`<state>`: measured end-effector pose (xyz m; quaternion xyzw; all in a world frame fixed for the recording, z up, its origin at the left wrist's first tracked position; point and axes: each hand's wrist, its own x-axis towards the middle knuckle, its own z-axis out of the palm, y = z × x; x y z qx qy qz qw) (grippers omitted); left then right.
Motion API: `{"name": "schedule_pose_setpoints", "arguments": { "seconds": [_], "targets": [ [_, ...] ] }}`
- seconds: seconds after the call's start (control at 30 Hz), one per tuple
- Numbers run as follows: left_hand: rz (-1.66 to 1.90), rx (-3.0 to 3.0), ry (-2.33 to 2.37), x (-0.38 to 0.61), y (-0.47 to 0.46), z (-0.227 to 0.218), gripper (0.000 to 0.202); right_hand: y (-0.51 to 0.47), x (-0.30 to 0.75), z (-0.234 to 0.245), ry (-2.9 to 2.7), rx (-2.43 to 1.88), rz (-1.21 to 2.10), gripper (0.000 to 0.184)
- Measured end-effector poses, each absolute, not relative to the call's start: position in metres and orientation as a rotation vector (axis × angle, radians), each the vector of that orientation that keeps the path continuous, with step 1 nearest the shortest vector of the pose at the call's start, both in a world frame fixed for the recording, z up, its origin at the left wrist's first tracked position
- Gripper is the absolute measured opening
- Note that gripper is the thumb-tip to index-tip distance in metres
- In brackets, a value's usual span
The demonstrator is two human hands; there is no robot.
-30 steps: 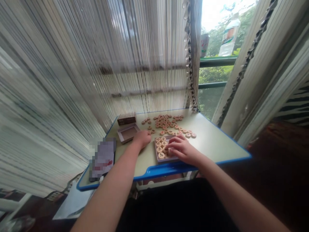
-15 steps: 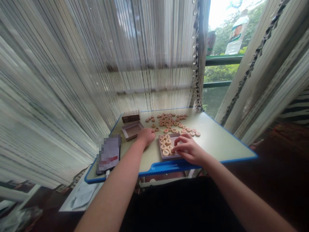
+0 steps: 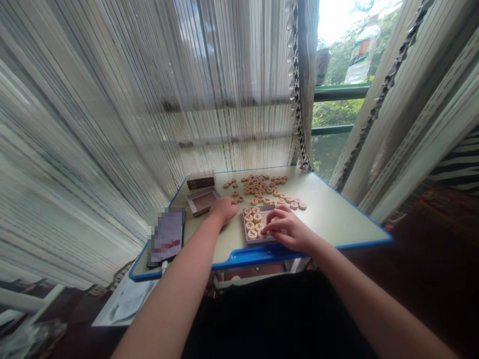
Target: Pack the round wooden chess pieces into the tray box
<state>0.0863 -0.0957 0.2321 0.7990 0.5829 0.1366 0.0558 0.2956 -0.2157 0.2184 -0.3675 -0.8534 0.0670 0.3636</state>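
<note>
A shallow box tray sits at the near edge of a small blue-rimmed table and holds several round wooden game pieces. My right hand rests over the tray's right half, fingers curled and pinching a piece at its near side. Curled into a loose fist, my left hand lies on the table just left of the tray; what is inside it is hidden. Many more loose pieces lie scattered on the far half of the table.
An empty box lid and a dark brown box stand at the table's far left. A phone-sized flat object lies at the left edge. Curtains hang behind and left; a window with a bottle is at the right.
My right hand has shifted slightly over the tray, its fingers drawing in onto a piece. My left hand stayed beside the tray. The camera view moved a little.
</note>
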Motion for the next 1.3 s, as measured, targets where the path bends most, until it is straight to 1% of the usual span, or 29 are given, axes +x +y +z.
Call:
{"name": "schedule_pose_setpoints", "arguments": {
  "seconds": [0.37,0.67,0.83,1.0,1.1,1.2,1.3],
  "targets": [
    [0.470,2.317,1.719,0.081,-0.088,0.230,0.027,-0.215,0.294,0.217,-2.168,-0.950,0.176,0.024],
    [0.589,2.172,1.696,0.079,-0.085,0.228,0.026,-0.215,0.295,0.217,-2.168,-0.961,0.162,0.023],
    [0.601,2.223,1.709,0.078,-0.085,0.227,0.026,-0.213,0.295,0.218,-2.126,-0.992,0.165,0.014],
    [0.620,2.271,1.731,0.080,-0.090,0.228,0.027,-0.211,0.297,0.215,-2.002,-1.028,0.138,0.015],
    [0.746,2.451,1.778,0.081,-0.099,0.229,0.028,-0.207,0.301,0.215,-1.922,-1.062,0.124,0.014],
    [0.888,2.622,1.822,0.082,-0.104,0.230,0.029,-0.194,0.309,0.227,-1.897,-1.157,0.130,0.016],
    [0.944,2.683,1.824,0.082,-0.103,0.228,0.027,-0.171,0.318,0.249,-1.961,-1.331,0.142,0.020]
  ]
}}
